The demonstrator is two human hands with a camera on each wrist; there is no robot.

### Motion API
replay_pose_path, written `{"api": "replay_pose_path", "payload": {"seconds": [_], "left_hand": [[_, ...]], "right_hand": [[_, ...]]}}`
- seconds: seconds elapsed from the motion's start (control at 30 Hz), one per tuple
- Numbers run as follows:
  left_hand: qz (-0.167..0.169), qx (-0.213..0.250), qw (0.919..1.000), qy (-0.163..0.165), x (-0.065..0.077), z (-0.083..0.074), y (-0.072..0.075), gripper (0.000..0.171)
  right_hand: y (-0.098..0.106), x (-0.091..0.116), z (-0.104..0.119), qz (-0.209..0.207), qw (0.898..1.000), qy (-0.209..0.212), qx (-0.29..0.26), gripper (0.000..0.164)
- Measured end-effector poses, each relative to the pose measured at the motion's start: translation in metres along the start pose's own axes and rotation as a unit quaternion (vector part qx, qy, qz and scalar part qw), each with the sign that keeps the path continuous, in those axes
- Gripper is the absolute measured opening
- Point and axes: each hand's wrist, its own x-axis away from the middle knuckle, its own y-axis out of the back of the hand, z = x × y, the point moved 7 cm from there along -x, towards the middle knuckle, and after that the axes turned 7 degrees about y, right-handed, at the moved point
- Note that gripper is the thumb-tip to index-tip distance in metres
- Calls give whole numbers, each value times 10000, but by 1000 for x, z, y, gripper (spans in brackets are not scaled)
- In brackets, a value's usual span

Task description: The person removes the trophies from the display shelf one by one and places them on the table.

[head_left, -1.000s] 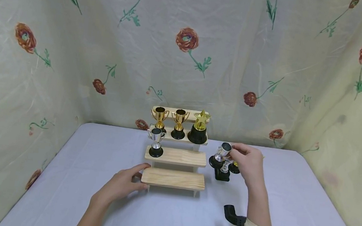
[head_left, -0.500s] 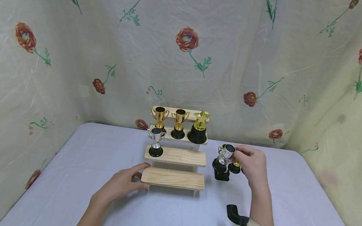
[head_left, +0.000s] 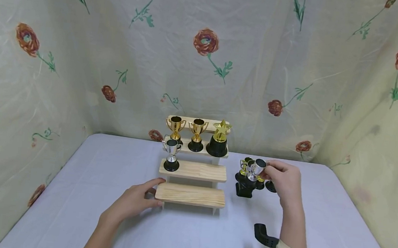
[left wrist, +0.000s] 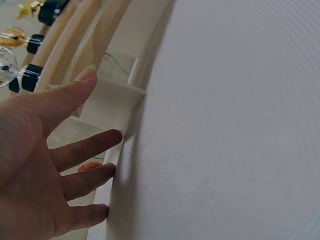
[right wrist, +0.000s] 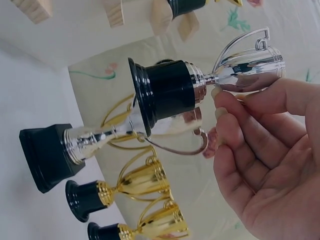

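Note:
My right hand (head_left: 284, 181) pinches a small silver trophy cup (right wrist: 250, 75) with a round black base, held tilted above the table. Close behind it stands a larger silver trophy (right wrist: 50, 155) on a square black base, partly hidden. Several gold trophy cups (right wrist: 145, 182) stand beside that one. At the left end of a stepped wooden display stand (head_left: 191, 196) rests my left hand (head_left: 136, 202). Its thumb (left wrist: 85, 82) touches the plank's end, and the other fingers are extended. One silver trophy cup (head_left: 172, 153) stands at the left of the stand's middle step.
Two gold trophy cups (head_left: 197, 136) and a gold star trophy (head_left: 220, 140) stand on a higher step. A white cloth (head_left: 179, 239) covers the table. Flowered curtains (head_left: 247, 44) surround it at the back and sides.
My right hand has moved right with the silver trophy cup, uncovering more of the gold cups behind it. The left hand stays at the stand.

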Motion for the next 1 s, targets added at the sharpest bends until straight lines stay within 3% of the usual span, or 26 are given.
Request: {"api": "replay_pose_path", "payload": {"seconds": [1.0], "left_hand": [[-49,-109,9999,-8,-2,0,-1,65]], "right_hand": [[22,0,-18,-204,9996,-217,-26,28]]}}
